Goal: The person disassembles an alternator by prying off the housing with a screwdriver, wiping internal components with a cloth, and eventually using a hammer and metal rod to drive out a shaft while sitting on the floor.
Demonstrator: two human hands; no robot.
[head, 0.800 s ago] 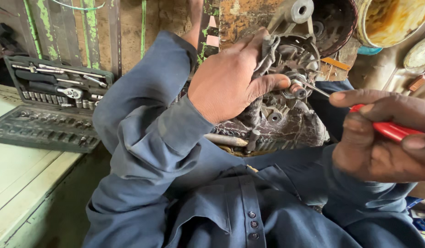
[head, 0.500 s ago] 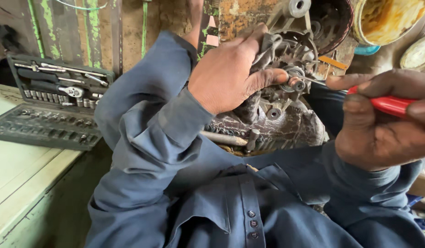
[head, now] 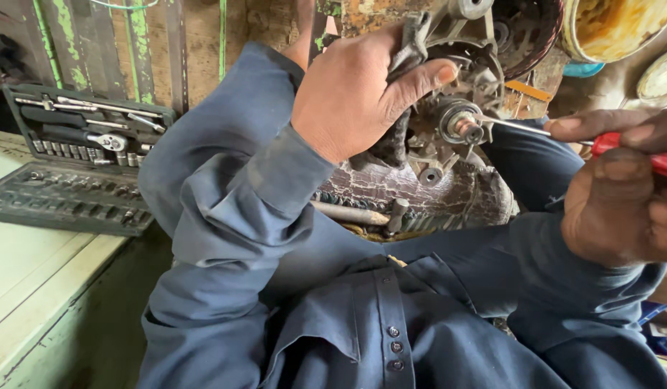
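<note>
Dull, grimy cast-metal alternator [head: 463,122], glossy red plastic screwdriver handle [head: 661,162], matt blue cloth sleeves [head: 233,194].

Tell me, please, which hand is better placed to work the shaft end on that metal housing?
The right hand, I would judge: it holds the red-handled screwdriver with its tip at the shaft end, while the left hand grips the metal housing.

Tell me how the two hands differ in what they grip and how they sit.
The left hand wraps over the grey metal motor housing, thumb pressed on its rim; the right hand pinches a red-handled screwdriver. The left hand sits upper centre, fingers hidden behind the part; the right hand sits at the frame's right edge, its screwdriver tip reaching the housing's round hub. Both wear dark blue sleeves.
</note>
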